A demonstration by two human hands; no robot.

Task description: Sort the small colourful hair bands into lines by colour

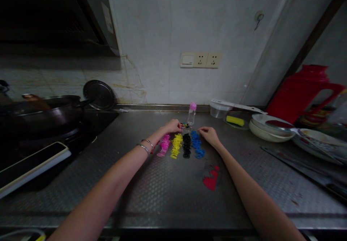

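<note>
My left hand (173, 126) has its fingers drawn together at the left edge of a small mixed-colour pile (185, 125). My right hand (210, 135) is in a pinch beside the top of a row of blue pieces (197, 145); anything between its fingers is too small to make out. Left of the blue row lie rows of black pieces (187, 146), yellow pieces (176, 146) and pink pieces (164, 145), all like small coloured loops or clips. A clear bottle with a pink cap (191, 113) stands just behind the pile.
A red heart-shaped mark (211, 179) is on the metal counter (162, 194). On the right are a clear tub (220, 110), a yellow sponge (234, 121), stacked bowls (267, 134), a knife (295, 167) and a red thermos (300, 93). A pan (48, 114) stands on the left.
</note>
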